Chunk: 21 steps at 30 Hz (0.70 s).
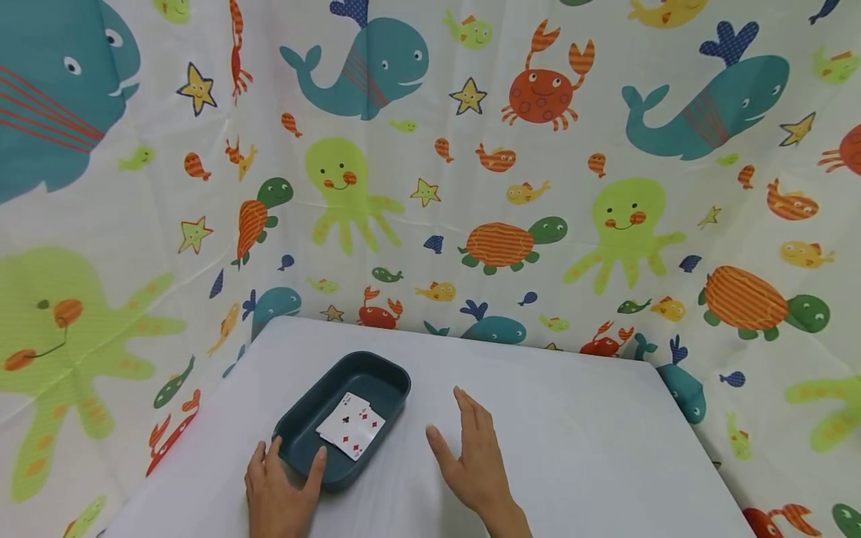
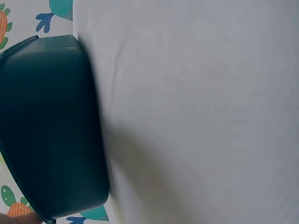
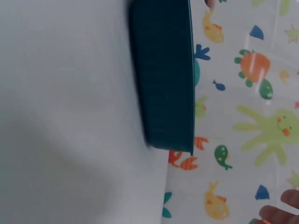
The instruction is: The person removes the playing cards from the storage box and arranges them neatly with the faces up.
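Note:
A dark teal oblong tub (image 1: 296,418) stands slantwise on the white table. Inside it lie a few overlapping playing cards (image 1: 351,426), face up, showing diamonds and a club. My left hand (image 1: 282,489) is at the tub's near left end, fingers by the outer rim and thumb over the near edge. In the left wrist view the tub's side wall (image 2: 51,121) fills the left, with a bit of finger (image 2: 23,218) at its rim. My right hand (image 1: 474,463) hovers right of the tub, fingers extended, holding nothing; its fingertips (image 3: 278,214) show in the right wrist view.
The white-covered table (image 1: 572,441) extends to the right of the tub. Behind it and at both sides hangs a curtain (image 1: 410,164) printed with sea animals.

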Available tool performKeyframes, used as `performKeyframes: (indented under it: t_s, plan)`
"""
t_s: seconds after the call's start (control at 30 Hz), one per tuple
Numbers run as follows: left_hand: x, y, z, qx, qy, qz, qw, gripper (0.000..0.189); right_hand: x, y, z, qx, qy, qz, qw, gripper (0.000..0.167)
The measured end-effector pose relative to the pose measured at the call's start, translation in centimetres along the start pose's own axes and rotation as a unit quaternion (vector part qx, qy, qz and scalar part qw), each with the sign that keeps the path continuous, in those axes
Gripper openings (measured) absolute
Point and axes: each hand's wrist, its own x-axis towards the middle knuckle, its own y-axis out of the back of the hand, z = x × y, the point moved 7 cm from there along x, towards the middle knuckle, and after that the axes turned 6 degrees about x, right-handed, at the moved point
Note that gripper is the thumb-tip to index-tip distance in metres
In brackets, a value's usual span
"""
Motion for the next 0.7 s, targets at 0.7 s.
performKeyframes:
  t_s: [0.7]
  plan:
    - [0.2,-0.1,0.2,-0.015,-0.050,0.014,0.9985,0.097,1.7,-7.1,-2.0,0.047,-0.036,-0.067,0.9960,0.076]
